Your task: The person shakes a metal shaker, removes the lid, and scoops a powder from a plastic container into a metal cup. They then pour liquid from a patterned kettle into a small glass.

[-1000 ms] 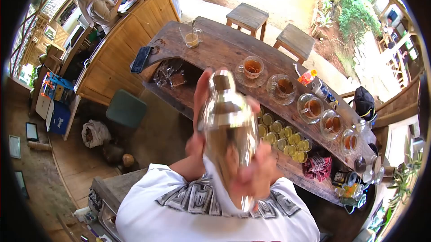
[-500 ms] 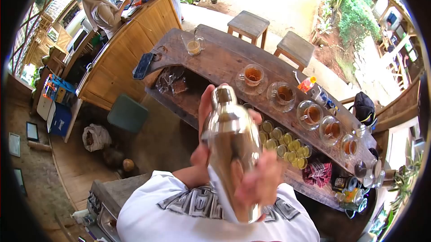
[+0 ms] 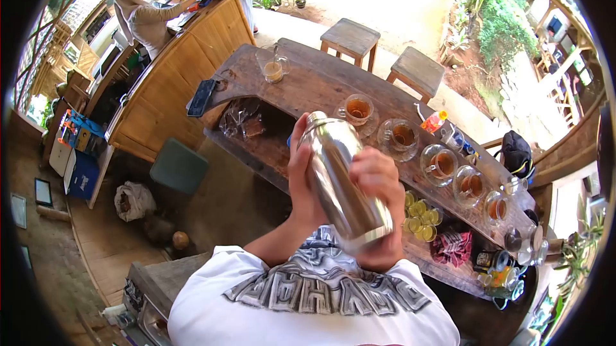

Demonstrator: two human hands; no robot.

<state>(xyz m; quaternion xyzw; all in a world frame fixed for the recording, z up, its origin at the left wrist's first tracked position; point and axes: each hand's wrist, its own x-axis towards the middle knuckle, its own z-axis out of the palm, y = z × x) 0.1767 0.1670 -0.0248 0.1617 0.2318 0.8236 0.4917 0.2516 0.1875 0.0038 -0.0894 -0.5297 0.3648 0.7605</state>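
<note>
Both hands hold a steel cocktail shaker (image 3: 340,179) in front of the chest, above the near edge of the wooden table (image 3: 308,76). The shaker is tilted, its capped end pointing up and to the left, its wide base down and to the right. The left hand (image 3: 303,182) wraps the upper half from the left side, its grip clamped on the metal with the thumb lying up toward the cap. The right hand (image 3: 377,185) covers the lower half from the right, its grip likewise closed around the body, fingers curled over the top near the base. Beyond the shaker, a row of glass cups of tea on saucers (image 3: 443,163) runs along the curved table toward the right, and a cluster of small yellow-lidded jars (image 3: 420,214) sits on the lower shelf just right of the right hand. A glass mug with a pale drink (image 3: 273,63) stands near the far left end of the table, with a dark phone (image 3: 201,97) lying at the table's left corner. Two wooden stools (image 3: 351,36) stand on the far side. At the upper left another person in a light head covering (image 3: 138,12) works at a separate wooden counter (image 3: 186,51). The wearer's white printed shirt (image 3: 308,294) fills the bottom of the view.
</note>
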